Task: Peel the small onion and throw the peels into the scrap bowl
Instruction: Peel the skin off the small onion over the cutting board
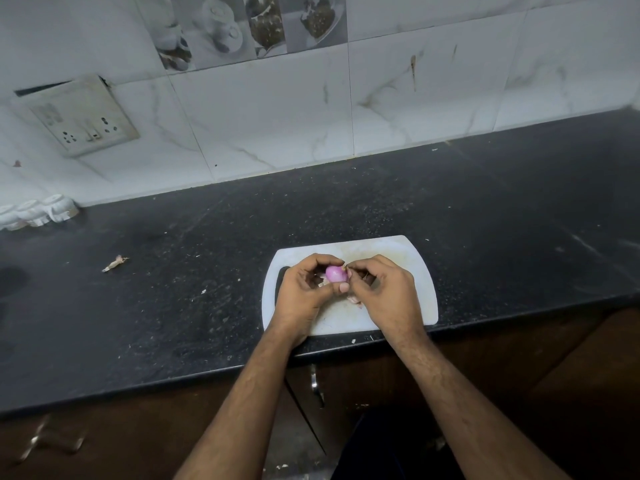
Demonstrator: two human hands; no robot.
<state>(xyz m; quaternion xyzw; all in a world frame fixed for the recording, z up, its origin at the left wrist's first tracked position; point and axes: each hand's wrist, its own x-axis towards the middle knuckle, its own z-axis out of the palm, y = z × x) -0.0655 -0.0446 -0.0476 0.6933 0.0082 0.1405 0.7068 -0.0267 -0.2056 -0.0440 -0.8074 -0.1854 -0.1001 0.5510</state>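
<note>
One small onion [336, 274], two hands, one white cutting board [408, 268] and one stray peel [115, 263] on the black counter [450, 202] make up the count. The onion is held just above the middle of the cutting board, between the two hands. It is small, rounded and glossy pink-purple, its visible side already bare of dry skin. The left hand [304, 289] curls its fingers over the top of the onion and presses its thumb underneath, gripping it. The right hand [381, 289] has its fingers bent, with thumb and forefinger pinching at the onion's right end; what exactly they pinch is too small to tell. Pale scraps of skin [355, 301] lie on the cutting board under the hands. The stray peel lies well to the left of the cutting board.
</note>
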